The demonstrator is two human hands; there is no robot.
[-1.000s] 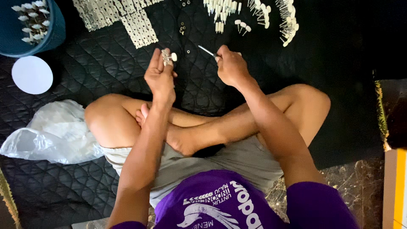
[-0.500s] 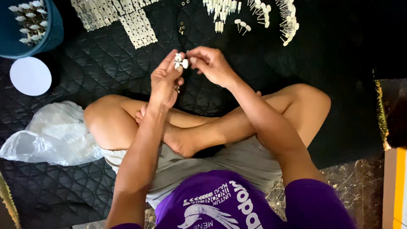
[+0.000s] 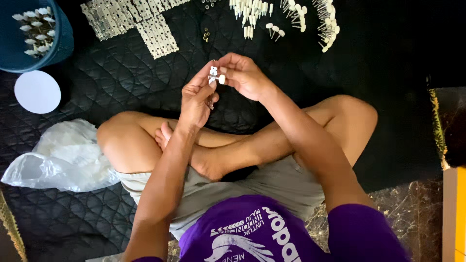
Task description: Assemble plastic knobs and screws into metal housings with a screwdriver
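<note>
Clearly the work is somewhere in its middle, judging by how the piles lie. The person sits cross-legged on a black quilted mat (image 3: 121,82) on the floor, both hands raised together over the knees. The left hand (image 3: 196,99) pinches a small silvery metal plate (image 3: 212,73) upright between thumb and fingertips. The right hand (image 3: 242,75) is closed on a white-headed pin (image 3: 221,78), its round head just beside the plate and seemingly touching it; whether the stem has gone through the plate is too small to tell.

Done, as far as one can judge: a blue tub (image 3: 43,36) at the upper left holds a cluster of white-headed pieces standing upright, which look like finished ones.

Left to do, it seems, is a good deal. Rows of flat metal plates (image 3: 131,24) lie in strips ahead of the left knee, and loose white-headed pins (image 3: 286,19) are scattered along the top edge of the mat, well apart from the hands. A few tiny brass-coloured bits (image 3: 207,35) lie between those two heaps.

A white round lid (image 3: 37,91) rests near the tub, and a crumpled clear plastic bag (image 3: 63,155) lies against the left thigh, neither touched.
</note>
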